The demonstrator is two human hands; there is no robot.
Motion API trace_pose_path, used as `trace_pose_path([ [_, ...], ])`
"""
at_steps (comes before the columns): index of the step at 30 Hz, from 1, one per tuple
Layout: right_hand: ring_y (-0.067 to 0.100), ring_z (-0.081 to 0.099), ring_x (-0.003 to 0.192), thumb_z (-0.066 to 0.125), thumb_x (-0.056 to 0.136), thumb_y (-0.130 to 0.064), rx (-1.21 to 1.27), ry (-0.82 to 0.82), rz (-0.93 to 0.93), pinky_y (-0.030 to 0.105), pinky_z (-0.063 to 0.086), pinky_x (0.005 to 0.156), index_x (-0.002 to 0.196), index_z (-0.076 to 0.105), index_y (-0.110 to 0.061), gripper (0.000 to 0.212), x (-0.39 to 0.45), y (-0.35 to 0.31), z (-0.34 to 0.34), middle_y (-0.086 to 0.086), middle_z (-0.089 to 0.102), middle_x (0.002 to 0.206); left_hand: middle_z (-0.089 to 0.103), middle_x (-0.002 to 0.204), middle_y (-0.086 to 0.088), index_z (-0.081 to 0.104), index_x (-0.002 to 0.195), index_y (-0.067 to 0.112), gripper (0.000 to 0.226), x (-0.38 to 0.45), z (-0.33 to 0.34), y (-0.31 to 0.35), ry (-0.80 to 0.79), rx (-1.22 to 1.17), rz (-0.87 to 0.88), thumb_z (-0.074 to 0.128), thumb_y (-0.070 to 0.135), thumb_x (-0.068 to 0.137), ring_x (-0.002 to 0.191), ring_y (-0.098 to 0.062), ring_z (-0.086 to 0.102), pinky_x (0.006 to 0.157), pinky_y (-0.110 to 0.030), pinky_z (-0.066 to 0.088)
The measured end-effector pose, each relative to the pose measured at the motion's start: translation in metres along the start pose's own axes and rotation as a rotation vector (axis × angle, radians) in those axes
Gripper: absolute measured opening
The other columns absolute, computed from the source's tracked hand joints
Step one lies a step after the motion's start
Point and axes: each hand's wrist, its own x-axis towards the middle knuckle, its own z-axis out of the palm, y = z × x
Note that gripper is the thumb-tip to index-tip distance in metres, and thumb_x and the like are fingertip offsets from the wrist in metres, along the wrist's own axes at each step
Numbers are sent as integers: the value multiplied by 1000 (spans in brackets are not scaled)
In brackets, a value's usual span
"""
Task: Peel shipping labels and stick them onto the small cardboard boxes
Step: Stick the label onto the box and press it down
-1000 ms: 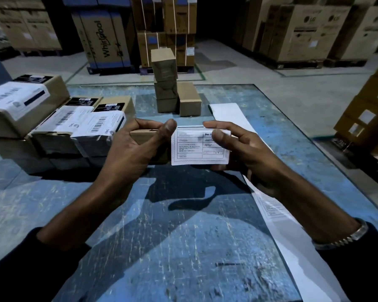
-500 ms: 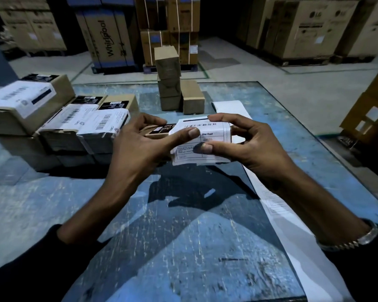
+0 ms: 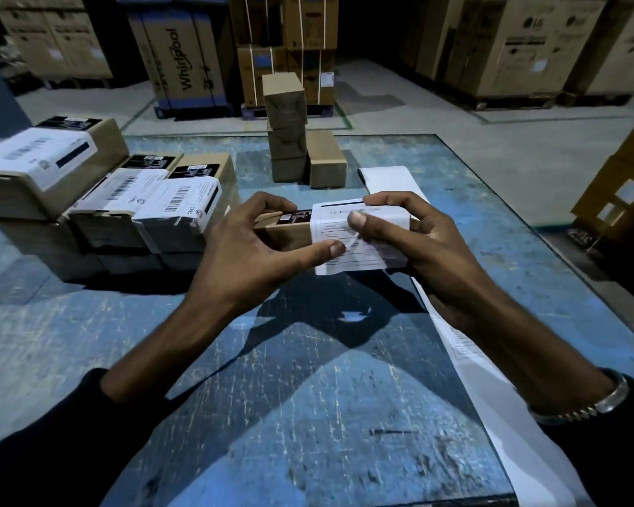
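Note:
I hold a small cardboard box point(image 3: 286, 234) above the blue table point(image 3: 308, 397), between both hands. A white shipping label point(image 3: 363, 258) is wrapped over the box's right half, across its top and front. My left hand point(image 3: 242, 258) grips the box's left end, its thumb pressing on the label's lower left part. My right hand point(image 3: 429, 247) grips the right end, thumb on the label's top edge. The label's lower edge hangs loose below the box. A long white strip of label backing point(image 3: 465, 353) runs along the table under my right forearm.
Labelled boxes point(image 3: 169, 206) are stacked at the left of the table. A small pile of unlabelled cardboard boxes point(image 3: 290, 133) stands at the far middle. Large appliance cartons point(image 3: 183, 56) on pallets fill the warehouse floor behind, with more cartons point(image 3: 623, 192) at the right.
The label, held flat in front of the box a second ago, now lies folded over the box's top and front. Both thumbs have moved onto it.

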Motion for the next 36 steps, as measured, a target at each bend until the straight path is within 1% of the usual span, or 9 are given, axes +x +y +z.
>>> trace_pose_path([
  [2, 17, 75, 88, 91, 78, -42, -81, 49, -38, 29, 59, 67, 115, 71, -20, 47, 1, 0, 1, 7, 79, 102, 80, 103, 2, 73, 110, 32, 65, 0, 0, 0, -43, -68, -55, 98, 62, 58, 88, -22, 80, 73, -55, 67],
  [5, 9, 72, 79, 91, 80, -41, -161, 71, -102, 20, 53, 61, 116, 65, -19, 49, 2, 1, 0, 0, 76, 95, 81, 105, -1, 76, 116, 28, 58, -1, 1, 5, -83, -178, -121, 94, 49, 65, 88, -27, 80, 77, -63, 64],
  [12, 19, 73, 112, 102, 53, -45, -315, 28, -177, 44, 64, 92, 126, 54, -27, 89, 3, 9, -3, -1, 73, 117, 80, 112, 0, 77, 122, 27, 59, -5, 3, 4, -81, -210, -91, 94, 49, 70, 95, -25, 80, 76, -59, 66],
  [17, 11, 72, 107, 100, 52, -45, -280, -4, -144, 28, 62, 81, 133, 52, -28, 95, 1, 4, -5, -2, 72, 119, 82, 105, 5, 76, 122, 27, 55, -4, 4, 9, -83, -213, -83, 86, 48, 72, 91, -24, 80, 77, -53, 67],
  [21, 7, 72, 79, 79, 86, -48, -66, 87, -79, 18, 51, 57, 126, 59, -16, 54, 0, -4, 4, 2, 75, 98, 82, 100, 8, 75, 121, 29, 55, -7, 7, 13, -65, -214, -80, 84, 50, 71, 82, -21, 80, 68, -43, 64],
  [26, 2, 70, 76, 87, 83, -39, -214, 82, -180, 18, 54, 64, 133, 54, -19, 62, 2, 1, 6, 4, 74, 100, 81, 104, -1, 77, 120, 21, 48, -8, 8, 10, -34, -259, -73, 83, 45, 79, 91, -20, 80, 74, -50, 68],
  [31, 5, 69, 112, 96, 69, -38, -322, 46, -236, 23, 59, 93, 146, 47, -24, 92, 2, 5, 1, -7, 69, 122, 80, 111, 0, 75, 123, 21, 51, -10, 6, 9, -33, -254, -37, 81, 46, 79, 93, -18, 80, 69, -44, 68],
  [34, 10, 68, 115, 97, 62, -43, -252, 6, -174, 25, 60, 88, 151, 45, -30, 103, 2, 3, -1, -4, 67, 130, 81, 112, 0, 75, 124, 21, 50, -8, 5, 10, -44, -250, -41, 82, 45, 80, 94, -19, 80, 76, -55, 67],
  [36, 13, 72, 109, 88, 71, -49, -76, -5, -90, 23, 59, 77, 151, 48, -32, 91, 2, -1, 1, -1, 71, 127, 81, 111, 0, 74, 124, 21, 50, -6, 5, 10, -48, -249, -46, 83, 45, 80, 94, -21, 80, 78, -59, 66],
])
